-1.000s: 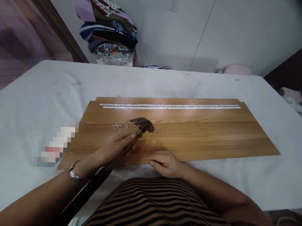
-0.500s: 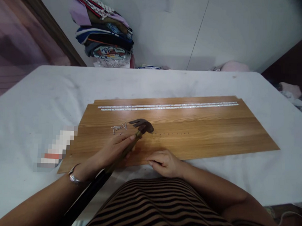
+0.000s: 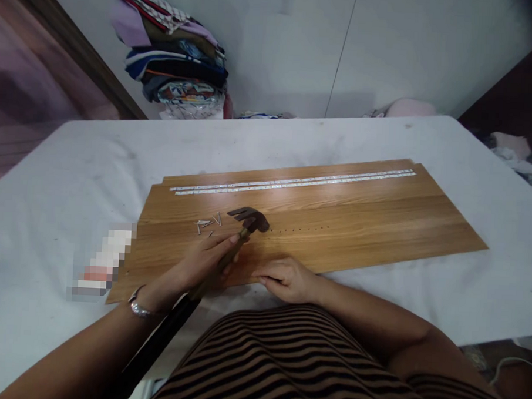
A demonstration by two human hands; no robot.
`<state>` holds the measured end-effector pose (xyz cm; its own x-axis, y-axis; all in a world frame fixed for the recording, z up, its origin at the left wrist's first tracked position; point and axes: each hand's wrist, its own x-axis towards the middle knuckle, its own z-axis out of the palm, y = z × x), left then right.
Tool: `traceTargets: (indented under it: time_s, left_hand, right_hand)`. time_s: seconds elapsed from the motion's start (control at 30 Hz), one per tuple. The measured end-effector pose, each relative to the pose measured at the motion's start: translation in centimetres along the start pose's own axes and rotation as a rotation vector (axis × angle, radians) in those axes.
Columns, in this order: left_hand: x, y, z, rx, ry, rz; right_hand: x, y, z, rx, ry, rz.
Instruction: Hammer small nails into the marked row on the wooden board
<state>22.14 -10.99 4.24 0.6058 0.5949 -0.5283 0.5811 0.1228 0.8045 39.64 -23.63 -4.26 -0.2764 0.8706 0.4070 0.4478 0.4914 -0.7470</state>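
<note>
Hammer (image 3: 248, 216): while the grip of the left hand (image 3: 206, 257) is clamped round its handle, the head sits over the left half of the wooden board (image 3: 380, 198); contact is unclear.
Right hand (image 3: 289, 280): at the board's near edge, fingers curled; cannot tell whether they hold anything.
Nails (image 3: 204, 223): scattered on the board's left part.
Dark dots (image 3: 293, 230): a row across the board, right of the hammer head.
White strips (image 3: 293, 182): two, along the board's far edge.
Pixelated object (image 3: 105, 254): left of the board, on the table (image 3: 49, 213).
Clothes stack (image 3: 179, 60): beyond the board.
In the way: left hand and hammer, hiding part of the board.
</note>
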Motion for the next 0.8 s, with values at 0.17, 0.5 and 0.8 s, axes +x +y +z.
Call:
traceTargets:
  time_s: [0.17,0.5,0.8]
  left_hand:
    - [-0.03,-0.19,-0.39,-0.061,0.034,0.013]
    - [0.00,-0.07,0.07,0.026,0.019,0.008]
    - [-0.06,0.26,-0.25,-0.006,0.033,0.061]
  right_hand:
    - [0.02,-0.07,-0.11,0.002,-0.018,0.001]
    - [0.12,-0.05,-0.06,-0.031,-0.019,-0.005]
    - [0.10,-0.09,-0.10,-0.045,-0.012,-0.016]
